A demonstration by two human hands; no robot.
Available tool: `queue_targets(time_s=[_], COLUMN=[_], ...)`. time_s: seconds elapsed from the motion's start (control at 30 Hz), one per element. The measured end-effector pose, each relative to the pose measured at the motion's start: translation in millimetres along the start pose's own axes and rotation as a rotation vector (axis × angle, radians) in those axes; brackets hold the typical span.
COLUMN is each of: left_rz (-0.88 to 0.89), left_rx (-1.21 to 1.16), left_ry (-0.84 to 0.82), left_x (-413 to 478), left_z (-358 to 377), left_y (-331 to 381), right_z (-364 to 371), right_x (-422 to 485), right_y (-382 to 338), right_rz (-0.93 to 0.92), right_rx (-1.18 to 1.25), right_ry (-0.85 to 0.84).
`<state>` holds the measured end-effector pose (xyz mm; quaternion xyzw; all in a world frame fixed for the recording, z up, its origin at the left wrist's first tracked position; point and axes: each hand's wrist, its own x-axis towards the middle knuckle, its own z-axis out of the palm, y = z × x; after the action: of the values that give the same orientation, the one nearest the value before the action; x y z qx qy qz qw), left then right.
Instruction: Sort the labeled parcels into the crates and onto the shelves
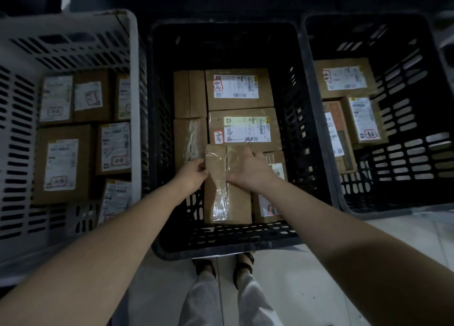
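Note:
A brown taped cardboard parcel (227, 198) stands inside the middle black crate (221, 239), its plain side up. My left hand (192, 176) pinches its left edge near the top. My right hand (248, 171) lies over its upper right part with fingers curled on it. Behind it lie two labeled parcels (239, 88) (244, 129) with red-boxed writing, and two unlabeled boxes sit to their left (189, 93). Another labeled parcel (272, 198) sits to the right, partly hidden by my right arm.
A white slotted crate (14, 129) on the left holds several labeled parcels. A black crate (405, 173) on the right holds three labeled boxes. My legs and sandals stand on the pale tiled floor (319, 276) below the middle crate.

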<state>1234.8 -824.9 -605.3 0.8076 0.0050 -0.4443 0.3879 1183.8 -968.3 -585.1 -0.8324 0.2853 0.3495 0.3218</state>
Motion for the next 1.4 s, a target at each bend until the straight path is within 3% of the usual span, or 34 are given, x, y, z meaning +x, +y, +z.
queue_targets(time_s=[0.13, 0.3, 0.77, 0.93, 1.17, 1.3, 1.4], left_rz=[0.042, 0.103, 0.146, 0.092, -0.054, -0.099, -0.024], left_rx=[-0.084, 0.061, 0.077, 0.111, -0.057, -0.092, 0.192], left_ry=[0.142, 0.212, -0.161, -0.235, -0.408, -0.338, -0.182], left_x=[9, 21, 18, 12, 12, 27, 49], left_z=[-3, -19, -26, -25, -20, -4, 7], left_y=[13, 13, 6, 10, 8, 2, -7], right_z=[20, 37, 32, 39, 59, 71, 87], right_x=[0, 13, -7, -10, -5, 15, 29], right_y=[-42, -58, -35, -35, -11, -1, -1], right_rz=[0.097, 0.235, 0.230, 0.202, 0.099, 0.127, 0.131], right_rx=[-0.025, -0.081, 0.001, -0.034, -0.154, -0.121, -0.112], right_ry=[0.049, 0.070, 0.305, 0.386, 0.455, 0.430, 0.399])
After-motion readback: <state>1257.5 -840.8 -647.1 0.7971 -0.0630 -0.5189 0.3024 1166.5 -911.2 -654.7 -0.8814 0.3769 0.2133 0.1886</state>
